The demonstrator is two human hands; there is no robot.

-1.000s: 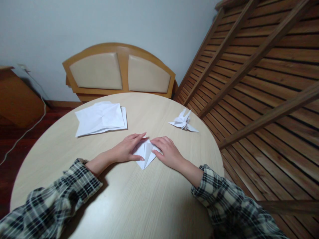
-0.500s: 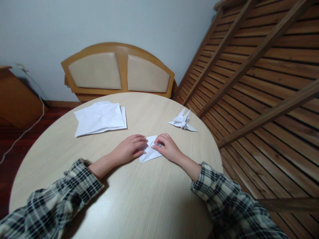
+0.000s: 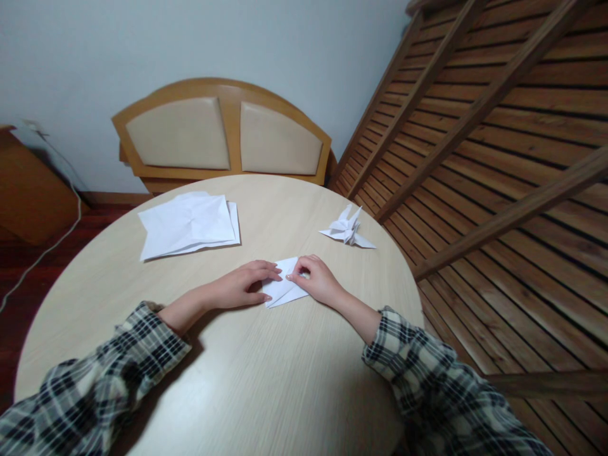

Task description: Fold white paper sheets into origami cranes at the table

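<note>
A small folded sheet of white paper (image 3: 284, 292) lies on the round table, with a slanting crease or flap edge across it. My left hand (image 3: 240, 285) rests at its left side, fingers stretched out and apart, the tips on the paper. From the right, my right hand (image 3: 318, 278) pinches thumb and forefinger together at the slanting flap near the paper's middle. The paper's right part is hidden under this hand.
Creased white sheets (image 3: 190, 225) lie stacked at the table's back left. A folded paper crane (image 3: 349, 229) sits at the back right. Behind the pale round table (image 3: 266, 380) stands a padded headboard (image 3: 225, 126); slatted wood (image 3: 475, 158) rises on the right.
My left thumb has moved down and away from the left fingers, toward the paper's lower left corner. My right hand's pinch has shifted slightly left along the flap.
</note>
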